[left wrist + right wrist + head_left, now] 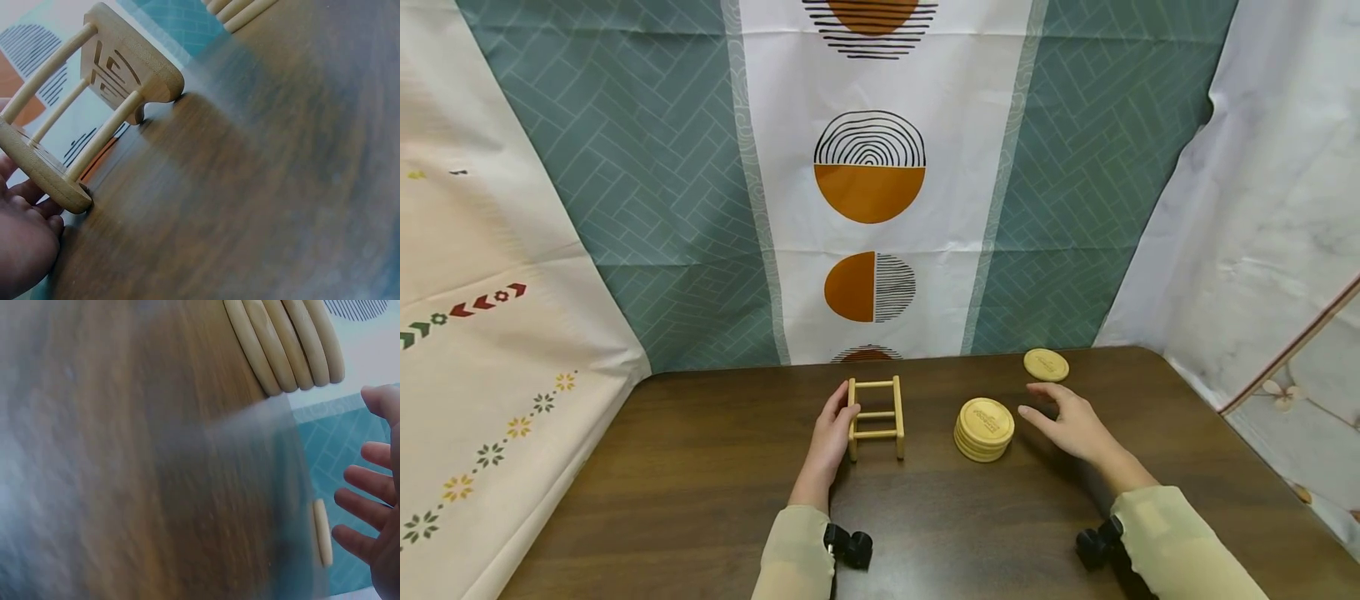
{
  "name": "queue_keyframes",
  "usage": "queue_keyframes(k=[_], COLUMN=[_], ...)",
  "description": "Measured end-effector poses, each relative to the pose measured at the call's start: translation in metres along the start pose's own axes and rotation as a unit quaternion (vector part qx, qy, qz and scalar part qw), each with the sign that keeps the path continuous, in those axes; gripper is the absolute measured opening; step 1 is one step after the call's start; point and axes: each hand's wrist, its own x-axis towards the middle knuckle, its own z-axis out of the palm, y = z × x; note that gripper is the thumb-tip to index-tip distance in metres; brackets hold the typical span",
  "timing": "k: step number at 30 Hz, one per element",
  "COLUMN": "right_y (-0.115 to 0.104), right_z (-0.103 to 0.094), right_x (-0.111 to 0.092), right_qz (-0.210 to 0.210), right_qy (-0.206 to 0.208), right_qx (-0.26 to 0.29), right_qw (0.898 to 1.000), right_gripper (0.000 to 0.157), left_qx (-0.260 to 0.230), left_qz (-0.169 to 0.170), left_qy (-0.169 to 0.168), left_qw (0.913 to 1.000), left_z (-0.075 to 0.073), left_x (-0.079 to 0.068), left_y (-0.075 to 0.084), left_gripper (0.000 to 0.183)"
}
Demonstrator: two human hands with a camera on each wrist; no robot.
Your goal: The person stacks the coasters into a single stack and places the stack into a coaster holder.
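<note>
My left hand (pixel 831 435) holds a small wooden coaster rack (pixel 876 434) by its left side panel, thumb at the top edge. The left wrist view shows the rack's carved panel (pixel 119 69) and round rungs, standing on the table. Right of the rack sits a stack of several round bamboo coasters (pixel 987 421) with lettering on the top one. My right hand (pixel 1072 425) hovers just right of the stack, touching nothing, with fingers spread apart in the right wrist view. Farther back lies a single coaster (pixel 1046 365), beyond the right fingertips.
The brown wooden table (pixel 700 483) ends at a patterned cloth (pixel 685 208) hanging behind it. A cream embroidered cloth (pixel 490 400) borders the left side, and a pale marbled cloth (pixel 1277 208) the right. Black wrist cameras are strapped at both sleeves.
</note>
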Motion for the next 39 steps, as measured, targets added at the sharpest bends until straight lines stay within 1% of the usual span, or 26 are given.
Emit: queue_keyframes(k=[5, 10, 15, 24, 31, 35, 39], right_y=[0.005, 0.008, 0.013, 0.02, 0.025, 0.027, 0.029], right_z=[-0.003, -0.005, -0.006, -0.006, -0.005, -0.002, -0.001], right_x=[0.003, 0.007, 0.011, 0.02, 0.027, 0.03, 0.033], right_qz=[-0.003, -0.008, -0.006, -0.012, 0.009, 0.022, 0.032], right_qy=[0.001, -0.003, -0.018, -0.037, -0.061, -0.076, -0.078], right_qx=[-0.02, -0.039, -0.056, -0.099, -0.129, -0.146, -0.156], right_qw=[1.0, 0.999, 0.998, 0.994, 0.99, 0.986, 0.984], right_gripper=[0.059, 0.061, 0.063, 0.066, 0.07, 0.068, 0.066], left_qx=[0.003, 0.005, 0.005, 0.006, 0.002, 0.006, 0.009], left_qz=[-0.005, 0.0, 0.006, 0.001, 0.001, 0.003, 0.002], left_qy=[0.006, 0.007, 0.005, 0.008, 0.005, 0.007, 0.011], left_qw=[1.0, 1.0, 1.0, 1.0, 1.0, 1.0, 0.9999], left_z=[0.0, 0.0, 0.0, 0.001, 0.0, 0.0, 0.0], left_x=[-0.001, -0.001, -0.001, -0.001, -0.001, 0.0, 0.001], left_y=[0.001, 0.0, -0.002, -0.001, -0.003, -0.004, -0.004], left_gripper=[0.055, 0.055, 0.055, 0.055, 0.055, 0.055, 0.055])
